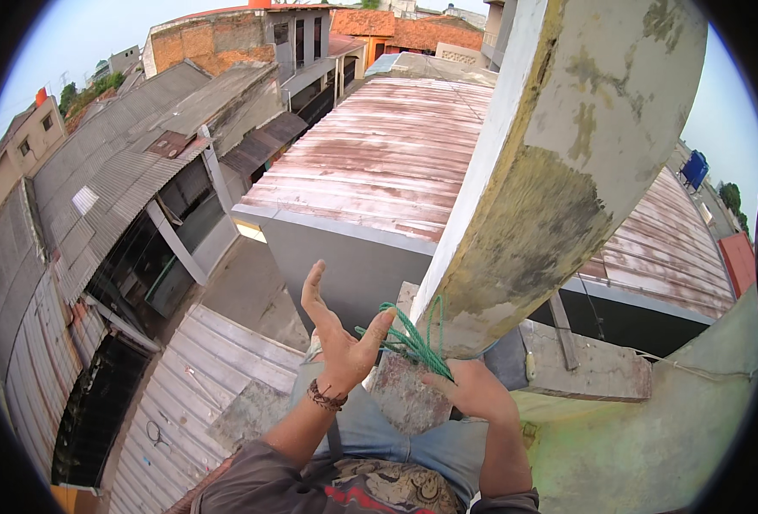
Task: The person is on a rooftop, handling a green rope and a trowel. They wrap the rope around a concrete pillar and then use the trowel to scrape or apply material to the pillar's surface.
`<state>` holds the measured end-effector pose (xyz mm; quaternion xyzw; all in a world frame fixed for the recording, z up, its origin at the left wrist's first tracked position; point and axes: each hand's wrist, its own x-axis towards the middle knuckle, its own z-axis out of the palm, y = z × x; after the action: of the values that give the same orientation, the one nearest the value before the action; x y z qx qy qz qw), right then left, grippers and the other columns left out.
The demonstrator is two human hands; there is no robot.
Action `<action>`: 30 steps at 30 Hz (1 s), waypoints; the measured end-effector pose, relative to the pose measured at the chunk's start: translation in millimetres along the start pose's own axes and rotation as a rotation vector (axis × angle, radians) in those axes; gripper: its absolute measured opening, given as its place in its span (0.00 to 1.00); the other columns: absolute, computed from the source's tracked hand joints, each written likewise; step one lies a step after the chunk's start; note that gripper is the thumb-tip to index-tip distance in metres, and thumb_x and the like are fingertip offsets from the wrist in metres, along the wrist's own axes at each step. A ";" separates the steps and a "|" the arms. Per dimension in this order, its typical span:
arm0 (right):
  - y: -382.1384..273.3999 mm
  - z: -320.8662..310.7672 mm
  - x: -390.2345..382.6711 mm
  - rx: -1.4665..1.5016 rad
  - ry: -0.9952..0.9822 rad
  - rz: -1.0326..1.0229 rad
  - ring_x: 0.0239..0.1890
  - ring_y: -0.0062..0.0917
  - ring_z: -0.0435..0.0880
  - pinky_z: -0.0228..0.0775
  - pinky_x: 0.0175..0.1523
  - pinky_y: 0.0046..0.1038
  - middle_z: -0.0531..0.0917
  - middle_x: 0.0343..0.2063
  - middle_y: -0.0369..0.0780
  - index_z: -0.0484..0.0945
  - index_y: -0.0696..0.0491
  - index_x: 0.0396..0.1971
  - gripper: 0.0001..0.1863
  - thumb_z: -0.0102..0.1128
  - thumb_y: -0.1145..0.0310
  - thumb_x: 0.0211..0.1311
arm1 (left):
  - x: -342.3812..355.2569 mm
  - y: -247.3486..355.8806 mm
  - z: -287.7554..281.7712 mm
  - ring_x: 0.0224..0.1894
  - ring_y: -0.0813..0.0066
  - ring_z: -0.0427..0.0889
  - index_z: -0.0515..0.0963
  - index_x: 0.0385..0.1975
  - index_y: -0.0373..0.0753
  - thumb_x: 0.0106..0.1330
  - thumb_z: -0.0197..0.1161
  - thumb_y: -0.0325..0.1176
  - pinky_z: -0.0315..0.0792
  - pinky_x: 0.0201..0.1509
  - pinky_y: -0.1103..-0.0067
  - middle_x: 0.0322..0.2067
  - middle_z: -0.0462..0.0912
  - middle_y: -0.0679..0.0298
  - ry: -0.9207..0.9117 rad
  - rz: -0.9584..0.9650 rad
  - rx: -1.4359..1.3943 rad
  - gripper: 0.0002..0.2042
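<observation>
A bundle of thin green rope (415, 341) hangs in loops in front of my body, close to the foot of a tall weathered pillar (559, 197). Closed fingers of my right hand (480, 394) grip the bundle's lower end. My left hand (341, 349) is raised with its fingers stretched and spread, a braided bracelet at the wrist. Strands of the rope run by its thumb; whether they loop round it, I cannot make out. Below the rope, between my jean-clad legs, is a rough concrete ledge (407, 398).
I sit high above the ground. At right, a concrete beam (597, 364) carries a short wooden strip (562, 330), beside a greenish wall (670, 437). A rusty metal roof (387, 154) spreads ahead; a corrugated roof (195, 394) lies lower left, near a deep drop to the ground (246, 287).
</observation>
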<state>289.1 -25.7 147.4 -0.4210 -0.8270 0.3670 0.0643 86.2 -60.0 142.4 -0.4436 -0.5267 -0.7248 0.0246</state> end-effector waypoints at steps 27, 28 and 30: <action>-46.6 14.6 14.4 1.149 0.709 -0.545 0.35 0.29 0.84 0.79 0.44 0.31 0.80 0.39 0.43 0.64 0.58 0.53 0.26 0.69 0.72 0.59 | -55.9 23.1 28.2 0.34 0.38 0.76 0.72 0.42 0.34 0.56 0.52 0.22 0.71 0.37 0.59 0.28 0.77 0.43 -0.808 -0.242 -0.316 0.13; -49.9 13.3 17.3 1.167 0.765 -0.562 0.34 0.30 0.84 0.80 0.44 0.32 0.79 0.40 0.43 0.62 0.58 0.53 0.27 0.68 0.73 0.59 | -56.5 27.1 30.9 0.34 0.38 0.76 0.72 0.43 0.34 0.56 0.52 0.23 0.71 0.37 0.59 0.28 0.77 0.42 -0.809 -0.243 -0.318 0.13; -51.7 9.1 19.4 1.122 0.852 -0.398 0.30 0.29 0.83 0.81 0.39 0.32 0.79 0.38 0.42 0.62 0.57 0.54 0.25 0.66 0.73 0.61 | -56.7 28.1 32.8 0.35 0.37 0.76 0.71 0.44 0.34 0.56 0.52 0.24 0.71 0.37 0.58 0.28 0.77 0.42 -0.838 -0.240 -0.290 0.14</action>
<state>239.4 -35.8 171.1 -0.2728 -0.4786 0.5212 0.6518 154.9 -71.2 127.0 -0.6331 -0.4322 -0.5467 -0.3370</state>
